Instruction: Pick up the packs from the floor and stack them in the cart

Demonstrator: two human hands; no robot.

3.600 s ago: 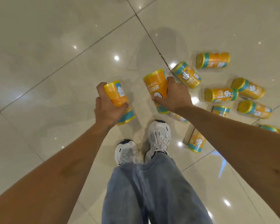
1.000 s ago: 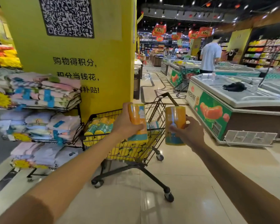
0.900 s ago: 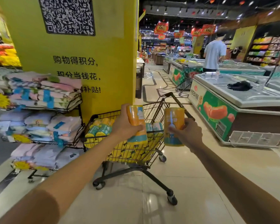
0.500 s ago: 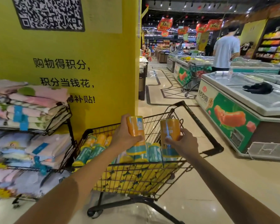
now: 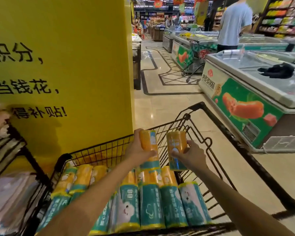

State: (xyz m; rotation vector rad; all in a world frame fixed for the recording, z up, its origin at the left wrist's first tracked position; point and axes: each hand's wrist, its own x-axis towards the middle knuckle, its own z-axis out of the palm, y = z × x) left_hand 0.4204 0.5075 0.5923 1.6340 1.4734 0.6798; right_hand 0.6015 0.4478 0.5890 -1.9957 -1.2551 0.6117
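Left hand [image 5: 138,149] fingers clenched round orange-and-teal cylindrical plastic pack [image 5: 148,142] — upright over black wire shopping cart [image 5: 200,105]. Right hand [image 5: 193,155] fingers grasping second pack [image 5: 175,142], just beside. More packs [image 5: 150,201] lying in cart below.

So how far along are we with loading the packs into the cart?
Done: rows of packs already lie in the cart. In hand: the left hand grips the left pack, the right hand the right pack, both upright above the cart, not yet set down. Left: placing these two; any packs on the floor are out of view.
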